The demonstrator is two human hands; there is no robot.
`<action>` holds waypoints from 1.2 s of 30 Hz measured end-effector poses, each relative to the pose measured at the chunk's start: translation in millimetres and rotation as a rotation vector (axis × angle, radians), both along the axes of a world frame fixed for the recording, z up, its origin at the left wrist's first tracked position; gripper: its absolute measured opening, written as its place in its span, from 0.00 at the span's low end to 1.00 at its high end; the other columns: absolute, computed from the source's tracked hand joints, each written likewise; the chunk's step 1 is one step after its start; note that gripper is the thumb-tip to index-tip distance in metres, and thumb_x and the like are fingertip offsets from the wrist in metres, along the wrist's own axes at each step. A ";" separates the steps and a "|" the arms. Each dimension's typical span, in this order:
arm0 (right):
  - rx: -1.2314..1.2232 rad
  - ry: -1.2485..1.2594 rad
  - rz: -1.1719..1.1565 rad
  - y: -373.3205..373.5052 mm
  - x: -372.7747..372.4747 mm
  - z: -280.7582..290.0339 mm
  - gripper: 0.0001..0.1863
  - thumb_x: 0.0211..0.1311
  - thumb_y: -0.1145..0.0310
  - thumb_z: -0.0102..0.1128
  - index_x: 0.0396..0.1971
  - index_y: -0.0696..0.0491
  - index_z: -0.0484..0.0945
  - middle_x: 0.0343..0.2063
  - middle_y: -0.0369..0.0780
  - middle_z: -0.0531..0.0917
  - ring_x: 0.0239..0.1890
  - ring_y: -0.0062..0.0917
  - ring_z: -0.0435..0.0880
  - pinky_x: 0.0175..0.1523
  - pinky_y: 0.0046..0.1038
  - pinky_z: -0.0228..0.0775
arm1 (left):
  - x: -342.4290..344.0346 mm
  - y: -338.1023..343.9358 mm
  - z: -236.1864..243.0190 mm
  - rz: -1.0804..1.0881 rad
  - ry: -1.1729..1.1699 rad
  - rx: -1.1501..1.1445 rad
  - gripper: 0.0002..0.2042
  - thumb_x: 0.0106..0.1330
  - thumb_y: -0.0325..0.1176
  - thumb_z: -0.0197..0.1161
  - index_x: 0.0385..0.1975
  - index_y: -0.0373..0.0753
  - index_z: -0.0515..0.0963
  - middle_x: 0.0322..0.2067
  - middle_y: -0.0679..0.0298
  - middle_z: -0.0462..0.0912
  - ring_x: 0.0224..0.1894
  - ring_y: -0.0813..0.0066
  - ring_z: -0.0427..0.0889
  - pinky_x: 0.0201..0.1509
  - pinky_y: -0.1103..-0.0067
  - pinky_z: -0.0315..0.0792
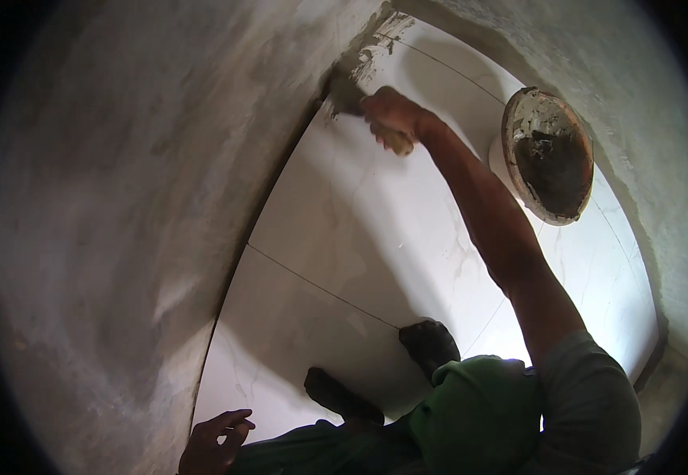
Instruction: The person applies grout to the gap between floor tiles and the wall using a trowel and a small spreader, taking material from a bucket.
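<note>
The right grip (391, 112) was wrapped tightly round the pale handle of a trowel (347, 95), whose grey blade reached out to the left of the knuckles, low over the white tiled floor (391, 214) where it met the wall (138, 174). The butt of the handle stuck out below the fingers. Just above the grip, wet grey mortar (371, 59) lay smeared along the edge of the tiles. To the right of that grip, beyond the forearm, stood a bucket (545, 214) with a crusted rim and dark grey mix (561, 170) inside. Well below and left of the right grip, the left grip (213, 443) was loosely spread, fingers a little bent, with nothing seen in it. Two dark shoes (429, 344) stood on the tiles, below the right grip and to the right of the left one.
</note>
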State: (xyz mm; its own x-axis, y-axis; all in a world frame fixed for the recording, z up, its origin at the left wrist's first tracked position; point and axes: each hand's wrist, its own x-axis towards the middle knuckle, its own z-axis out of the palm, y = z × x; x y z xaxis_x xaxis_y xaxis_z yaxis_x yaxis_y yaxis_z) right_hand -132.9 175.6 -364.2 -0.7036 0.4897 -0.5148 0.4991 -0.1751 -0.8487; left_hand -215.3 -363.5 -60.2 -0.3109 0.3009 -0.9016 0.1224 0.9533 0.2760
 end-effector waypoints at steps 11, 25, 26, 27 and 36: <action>-0.515 0.337 -0.487 31.9 -2.2 -18.4 0.16 0.81 0.58 0.46 0.43 0.57 0.71 0.28 0.43 0.79 0.21 0.28 0.79 0.25 0.35 0.77 | -2.1 8.3 -3.7 -0.116 0.028 -0.015 0.18 0.79 0.37 0.59 0.62 0.35 0.79 0.46 0.55 0.89 0.50 0.65 0.86 0.56 0.71 0.77; -0.811 0.656 -0.681 -30.9 -65.3 -19.7 0.13 0.73 0.63 0.43 0.36 0.55 0.74 0.24 0.40 0.77 0.20 0.30 0.76 0.27 0.38 0.76 | 3.3 7.6 1.3 -0.002 -0.047 -0.131 0.18 0.80 0.38 0.59 0.62 0.34 0.78 0.46 0.56 0.88 0.50 0.68 0.84 0.55 0.72 0.78; -0.798 0.653 -0.631 -32.1 -49.5 -16.3 0.13 0.73 0.64 0.42 0.36 0.55 0.74 0.24 0.40 0.77 0.20 0.30 0.75 0.27 0.37 0.75 | 4.5 10.6 2.0 -0.006 -0.045 -0.131 0.18 0.80 0.38 0.59 0.62 0.34 0.78 0.46 0.56 0.88 0.50 0.68 0.84 0.55 0.72 0.78; -0.788 0.650 -0.578 -31.3 -39.7 -13.9 0.12 0.73 0.65 0.41 0.37 0.55 0.74 0.24 0.40 0.77 0.19 0.29 0.75 0.27 0.36 0.74 | 7.1 12.5 3.7 -0.040 0.017 -0.112 0.18 0.80 0.39 0.58 0.61 0.34 0.79 0.47 0.56 0.88 0.50 0.69 0.84 0.56 0.72 0.77; -0.744 0.628 -0.678 27.4 -56.2 -38.2 0.14 0.74 0.65 0.40 0.39 0.57 0.73 0.23 0.39 0.76 0.20 0.27 0.75 0.26 0.32 0.74 | 1.9 5.0 -1.9 -0.171 0.027 -0.009 0.18 0.82 0.42 0.55 0.56 0.35 0.82 0.46 0.55 0.88 0.48 0.63 0.86 0.56 0.70 0.77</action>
State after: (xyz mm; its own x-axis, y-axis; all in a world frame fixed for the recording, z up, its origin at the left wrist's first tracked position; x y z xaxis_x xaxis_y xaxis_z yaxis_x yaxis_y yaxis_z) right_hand -189.1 203.0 -402.4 -0.6467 0.5860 -0.4882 -0.3532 -0.7974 -0.4892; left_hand -213.4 -358.5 -62.1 -0.2798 0.3436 -0.8964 0.2904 0.9203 0.2621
